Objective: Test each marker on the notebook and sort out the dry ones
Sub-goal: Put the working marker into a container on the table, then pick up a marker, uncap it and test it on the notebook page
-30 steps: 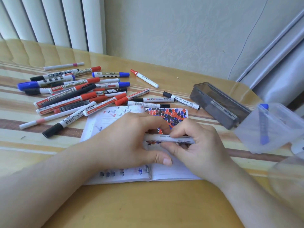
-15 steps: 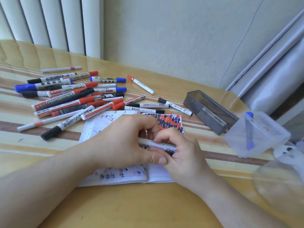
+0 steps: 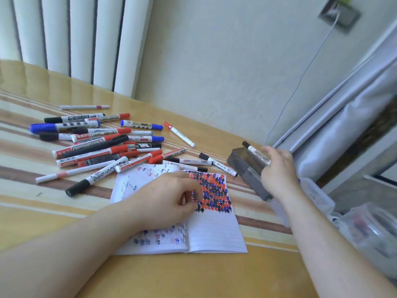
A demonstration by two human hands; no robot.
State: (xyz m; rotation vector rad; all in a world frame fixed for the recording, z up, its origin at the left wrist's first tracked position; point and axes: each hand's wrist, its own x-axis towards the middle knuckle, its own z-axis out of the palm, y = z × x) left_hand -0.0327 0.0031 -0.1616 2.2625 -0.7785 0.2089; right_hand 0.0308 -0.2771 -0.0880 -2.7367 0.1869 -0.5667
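Observation:
An open lined notebook (image 3: 214, 231) lies on the table, its pages covered with red, blue and black test marks. My left hand (image 3: 167, 198) rests on its left page with the fingers loosely curled and nothing in them. My right hand (image 3: 277, 175) grips a white marker with a black cap (image 3: 256, 155) and holds it just above a dark grey box (image 3: 245, 168) to the right of the notebook. Several red, blue and black capped markers (image 3: 96, 145) lie in a loose pile behind and left of the notebook.
A clear plastic container (image 3: 318, 196) stands beside the grey box, partly behind my right forearm. A blurred clear bag or jar (image 3: 369, 229) sits at the lower right table edge. A wall and a cable run close behind the table.
Both hands held the marker over the notebook before. My left hand let go and stayed on the page, while my right hand carried the marker rightward to above the grey box.

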